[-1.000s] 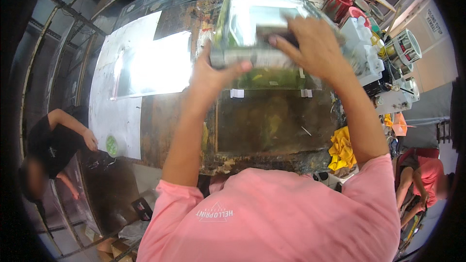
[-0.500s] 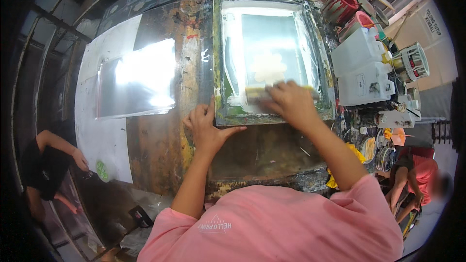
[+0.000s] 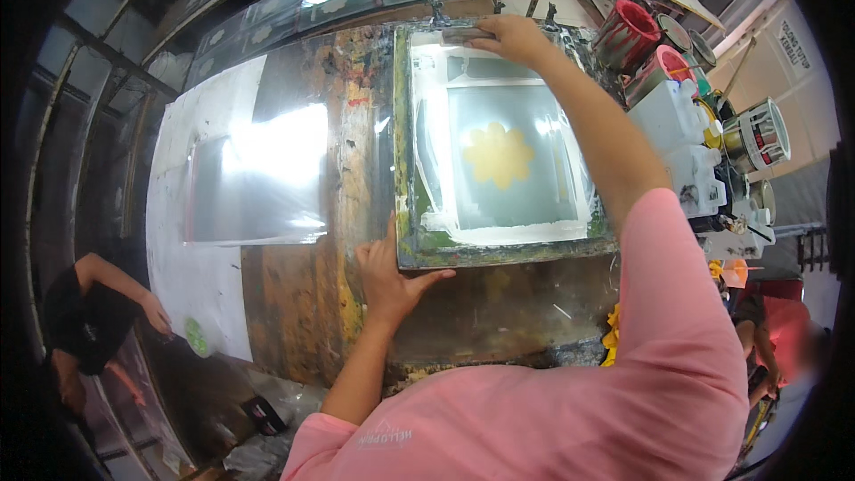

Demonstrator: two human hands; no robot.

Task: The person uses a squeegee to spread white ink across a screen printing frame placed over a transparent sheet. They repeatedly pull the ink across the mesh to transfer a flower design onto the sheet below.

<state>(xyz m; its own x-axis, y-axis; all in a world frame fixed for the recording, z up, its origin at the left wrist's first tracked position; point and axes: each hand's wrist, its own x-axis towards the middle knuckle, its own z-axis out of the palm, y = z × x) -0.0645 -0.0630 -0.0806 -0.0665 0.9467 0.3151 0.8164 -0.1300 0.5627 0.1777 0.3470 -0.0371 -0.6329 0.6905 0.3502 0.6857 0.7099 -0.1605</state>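
Your right hand (image 3: 510, 38) is at the upper middle of the view, its fingers closed on a dark bar (image 3: 463, 35) near the far edge of the screen (image 3: 508, 256). The screen lies flat on the tabletop (image 3: 294, 303), just right of centre, with a yellow flower shape (image 3: 497, 157) showing in its middle. Your left hand (image 3: 392, 288) is at the screen's near left corner, below the centre of the view; its thumb and forefinger are spread wide, one along each edge, and it grips nothing. Small clamps (image 3: 436, 13) stand at the screen's far side. At left, a clear sheet (image 3: 258, 187) lies partly over white paper (image 3: 191, 276). Two white jugs (image 3: 663, 114) and red pots (image 3: 628, 36) stand at upper right. At lower left, a co-worker's hand (image 3: 156, 313) is near a green tub (image 3: 197, 336).
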